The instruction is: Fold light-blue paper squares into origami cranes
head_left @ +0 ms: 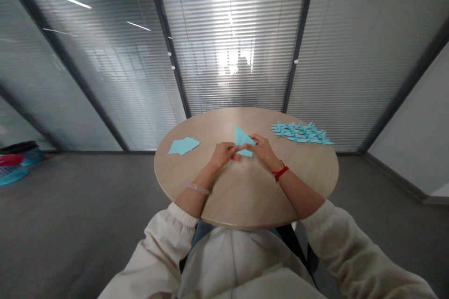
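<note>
A light blue sheet of paper [242,138], folded into a triangle with one point standing up, is held over the middle of the round wooden table [245,191]. My left hand [224,154] pinches its lower left edge, fingers closed on the paper. My right hand [261,148], with a red string at the wrist, grips the lower right part of the same paper. Both hands nearly touch each other.
A small stack of flat blue paper squares [184,145] lies on the table's left side. Several folded blue paper cranes [300,132] lie in a row at the far right. Glass walls with blinds stand behind; coloured baskets [16,161] sit on the floor at left.
</note>
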A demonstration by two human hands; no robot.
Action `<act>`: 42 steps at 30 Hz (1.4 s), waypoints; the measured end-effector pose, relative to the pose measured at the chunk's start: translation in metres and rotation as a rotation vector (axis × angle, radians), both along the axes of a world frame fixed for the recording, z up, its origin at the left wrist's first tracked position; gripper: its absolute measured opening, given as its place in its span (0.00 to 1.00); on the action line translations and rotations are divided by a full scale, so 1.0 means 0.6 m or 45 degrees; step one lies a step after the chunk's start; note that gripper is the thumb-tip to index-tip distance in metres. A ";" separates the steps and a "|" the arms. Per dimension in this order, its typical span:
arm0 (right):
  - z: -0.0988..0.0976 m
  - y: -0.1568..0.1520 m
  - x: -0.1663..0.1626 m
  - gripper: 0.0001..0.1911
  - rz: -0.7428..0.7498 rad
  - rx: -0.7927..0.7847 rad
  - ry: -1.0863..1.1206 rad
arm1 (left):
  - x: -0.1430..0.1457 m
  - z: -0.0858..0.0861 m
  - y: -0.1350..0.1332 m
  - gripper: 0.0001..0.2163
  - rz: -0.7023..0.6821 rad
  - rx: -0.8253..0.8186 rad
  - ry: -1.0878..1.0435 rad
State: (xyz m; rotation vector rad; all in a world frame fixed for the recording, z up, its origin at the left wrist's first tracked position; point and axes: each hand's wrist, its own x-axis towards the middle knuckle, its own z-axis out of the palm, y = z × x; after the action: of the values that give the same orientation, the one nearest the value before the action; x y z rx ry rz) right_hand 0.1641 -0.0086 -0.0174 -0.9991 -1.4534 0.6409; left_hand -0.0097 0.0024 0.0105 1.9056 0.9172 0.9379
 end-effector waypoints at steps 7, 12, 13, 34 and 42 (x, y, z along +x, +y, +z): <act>0.002 -0.001 -0.001 0.20 -0.030 -0.029 0.130 | 0.000 -0.005 0.005 0.20 -0.093 -0.021 0.001; 0.003 -0.003 -0.005 0.21 0.014 -0.064 0.221 | -0.005 -0.004 0.007 0.22 -0.041 0.220 0.157; 0.003 -0.003 -0.005 0.21 0.016 -0.064 0.229 | -0.006 -0.004 0.007 0.23 -0.033 0.245 0.169; -0.021 0.011 -0.005 0.18 0.273 -0.220 -0.098 | -0.008 -0.016 0.030 0.17 0.111 0.217 -0.121; -0.023 0.009 -0.001 0.20 0.343 -0.250 -0.178 | -0.005 -0.012 0.024 0.17 0.064 0.147 -0.217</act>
State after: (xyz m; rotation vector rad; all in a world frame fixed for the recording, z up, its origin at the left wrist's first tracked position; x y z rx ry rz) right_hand 0.1634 -0.0033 -0.0311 -1.0230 -1.6895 0.9387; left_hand -0.0126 0.0168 0.0035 1.8717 0.8291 1.1863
